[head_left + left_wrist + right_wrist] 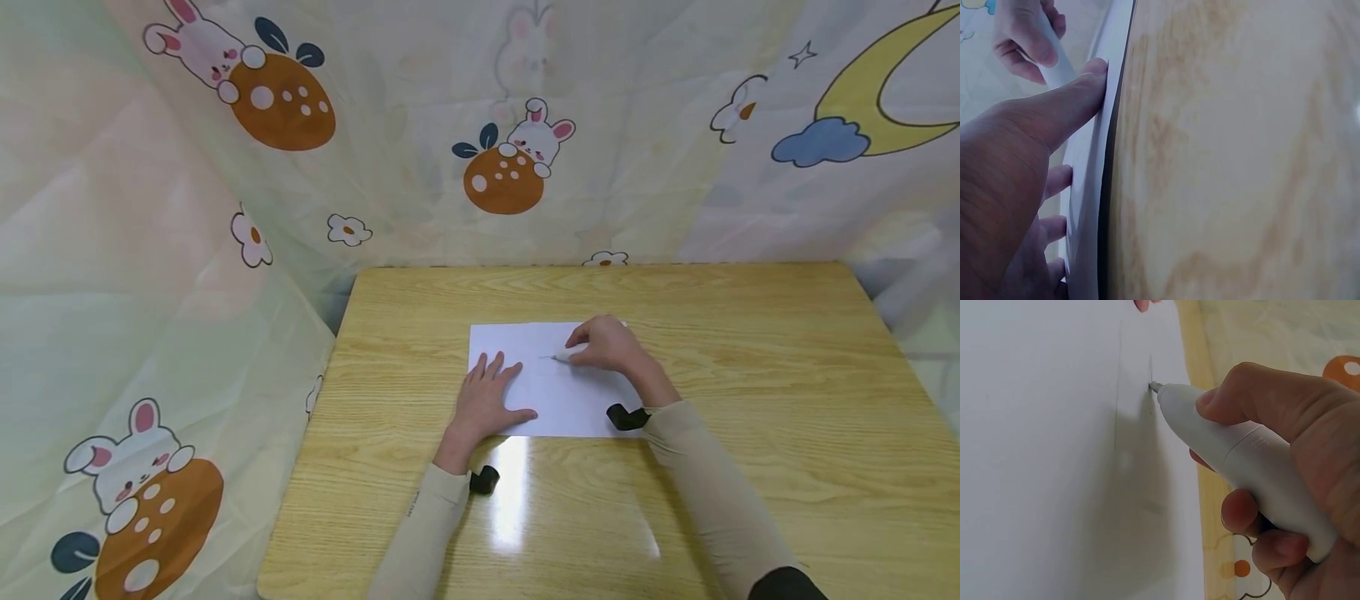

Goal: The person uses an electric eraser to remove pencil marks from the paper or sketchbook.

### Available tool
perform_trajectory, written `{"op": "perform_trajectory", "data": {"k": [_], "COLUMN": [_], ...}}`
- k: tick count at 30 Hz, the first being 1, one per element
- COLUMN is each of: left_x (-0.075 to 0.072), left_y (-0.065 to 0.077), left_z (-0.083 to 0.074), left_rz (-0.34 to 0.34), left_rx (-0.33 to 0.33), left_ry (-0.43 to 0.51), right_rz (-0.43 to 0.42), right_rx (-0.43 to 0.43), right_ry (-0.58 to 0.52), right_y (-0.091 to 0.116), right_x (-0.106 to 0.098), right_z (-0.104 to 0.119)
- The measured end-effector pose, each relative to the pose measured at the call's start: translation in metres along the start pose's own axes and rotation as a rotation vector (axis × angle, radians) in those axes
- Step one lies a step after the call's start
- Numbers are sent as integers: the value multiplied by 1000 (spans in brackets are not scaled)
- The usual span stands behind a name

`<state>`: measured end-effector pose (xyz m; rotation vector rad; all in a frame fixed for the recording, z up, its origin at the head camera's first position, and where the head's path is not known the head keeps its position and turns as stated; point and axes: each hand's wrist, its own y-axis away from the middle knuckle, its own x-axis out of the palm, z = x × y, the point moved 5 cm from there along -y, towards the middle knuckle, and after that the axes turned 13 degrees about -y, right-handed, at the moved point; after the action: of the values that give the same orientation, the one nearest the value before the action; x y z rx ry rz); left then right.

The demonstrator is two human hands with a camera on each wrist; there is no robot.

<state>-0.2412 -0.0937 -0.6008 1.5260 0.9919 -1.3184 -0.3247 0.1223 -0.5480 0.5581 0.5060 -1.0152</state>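
Observation:
A sheet of white paper (555, 400) lies on the wooden table. My right hand (607, 343) grips a thick white pen (1235, 450) with a narrow metal tip, thumb on one side and fingers curled round the barrel. Its tip (1155, 386) meets the paper at the end of a short thin line (1150, 365). Beside that runs a longer faint line (1117, 387). On the sheet's left part my left hand (486, 402) rests with fingers spread. In the left wrist view its thumb (1079, 94) lies along the paper's near edge.
The light wooden table (772, 375) reaches beyond the paper on all sides. A printed cloth (405, 125) with rabbits and flowers hangs behind and to the left. Small black wrist cameras, one at the left cuff (484, 480) and one at the right (627, 417), stick out near the hands.

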Motion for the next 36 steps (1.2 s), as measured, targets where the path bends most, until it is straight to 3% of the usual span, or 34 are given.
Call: {"op": "perform_trajectory", "data": {"k": [5,11,19,36], "left_x": [-1,-2,-1,-5], "left_y": [0,1,0,2], "left_z": [0,1,0,-3], "left_rz": [-1,-15,18,10], "left_rx": [3,-2,-5,3], "left_ry": [-4,-8,-12,2], "right_rz": [30,-5,26,4], "right_rx": [-19,2,-22,-34], "right_ry": [-9,31,7,14], "right_y": [-3,-1,-6,-6], "right_x": [5,0,6,7], "right_z": [5,4,6,7]}}
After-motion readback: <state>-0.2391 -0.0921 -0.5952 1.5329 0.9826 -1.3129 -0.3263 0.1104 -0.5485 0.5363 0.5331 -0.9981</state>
